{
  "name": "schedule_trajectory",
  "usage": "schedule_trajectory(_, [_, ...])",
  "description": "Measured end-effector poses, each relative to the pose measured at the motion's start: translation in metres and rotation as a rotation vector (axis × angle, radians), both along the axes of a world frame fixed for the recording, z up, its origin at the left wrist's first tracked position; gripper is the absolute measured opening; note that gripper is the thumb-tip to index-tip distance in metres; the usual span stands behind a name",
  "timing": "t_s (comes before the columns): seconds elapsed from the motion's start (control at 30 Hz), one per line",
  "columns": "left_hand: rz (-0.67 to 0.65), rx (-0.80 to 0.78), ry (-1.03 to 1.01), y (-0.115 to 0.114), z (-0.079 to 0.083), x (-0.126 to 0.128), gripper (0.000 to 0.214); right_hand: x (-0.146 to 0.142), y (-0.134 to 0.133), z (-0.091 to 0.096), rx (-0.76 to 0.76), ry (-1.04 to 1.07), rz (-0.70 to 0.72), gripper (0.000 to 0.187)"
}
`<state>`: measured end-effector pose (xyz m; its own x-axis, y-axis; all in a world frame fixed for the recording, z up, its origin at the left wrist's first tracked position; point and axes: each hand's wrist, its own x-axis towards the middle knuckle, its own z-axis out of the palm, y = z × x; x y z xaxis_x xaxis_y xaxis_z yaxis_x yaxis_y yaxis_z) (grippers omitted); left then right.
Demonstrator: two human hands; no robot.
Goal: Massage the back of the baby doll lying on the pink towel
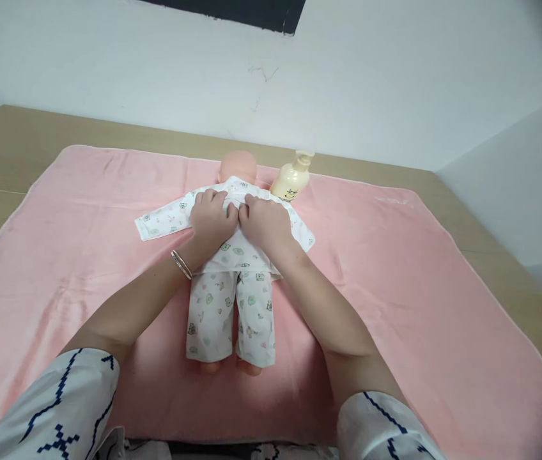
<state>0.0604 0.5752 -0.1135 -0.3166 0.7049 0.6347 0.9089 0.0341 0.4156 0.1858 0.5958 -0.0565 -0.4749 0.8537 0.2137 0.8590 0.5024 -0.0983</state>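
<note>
The pale baby doll (231, 313), dressed in white cotton pyjamas printed with small green and pink figures, is lying stretched out with its bald head pointing away from the person and its bare feet pointing toward them; whether it is lying face up or face down I cannot tell. The left hand (212, 219) and the right hand (265, 223) are meeting over the doll's upper body, fingers curled and pinching the shirt (240, 252) just below the collar, so the work in hand seems to be gathering or closing that cloth. Any further pull would, I judge, be calling for a small, even grip from both sides, keeping the doll from sliding. A thin metal bangle (181, 264) is sitting on the left wrist. A cream plastic pump bottle (292, 179) is standing just beside the doll's shoulder, near the right hand. The soft pink towel (395, 287) is spreading well past the doll on every side, and the tan wooden desk (12, 140) is showing beyond it.
</note>
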Motion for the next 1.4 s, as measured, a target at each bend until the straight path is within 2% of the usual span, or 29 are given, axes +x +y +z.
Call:
schedule_trajectory(0.17, [-0.007, -0.057, -0.041, 0.003, 0.002, 0.0, 0.036, 0.003, 0.011, 0.003, 0.01, 0.031, -0.002, 0.033])
schedule_trajectory(0.33, [-0.023, -0.074, -0.069, 0.006, 0.0, 0.0, 0.04, 0.0, 0.015, -0.008, 0.024, 0.091, -0.013, 0.038])
schedule_trajectory(0.53, [-0.067, -0.087, -0.091, 0.01, -0.005, -0.003, 0.048, 0.0, 0.028, -0.025, 0.002, 0.184, 0.108, 0.055])
schedule_trajectory(0.8, [-0.108, -0.061, -0.134, 0.016, -0.013, -0.007, 0.05, 0.0, 0.031, -0.034, -0.046, 0.223, 0.109, 0.058])
schedule_trajectory(0.93, [-0.119, -0.069, -0.152, 0.016, -0.012, -0.008, 0.049, 0.002, 0.032, -0.032, -0.033, 0.242, 0.122, 0.058])
schedule_trajectory(1.13, [-0.153, 0.018, -0.17, 0.016, -0.017, -0.011, 0.049, 0.007, 0.029, -0.017, 0.047, 0.37, 0.136, 0.059])
schedule_trajectory(1.3, [-0.153, 0.082, -0.197, 0.015, -0.017, -0.01, 0.054, 0.0, 0.025, -0.023, -0.046, 0.265, 0.253, 0.05])
schedule_trajectory(1.4, [-0.167, 0.08, -0.197, 0.014, -0.016, -0.01, 0.051, -0.002, 0.024, -0.024, -0.008, 0.323, 0.239, 0.05])
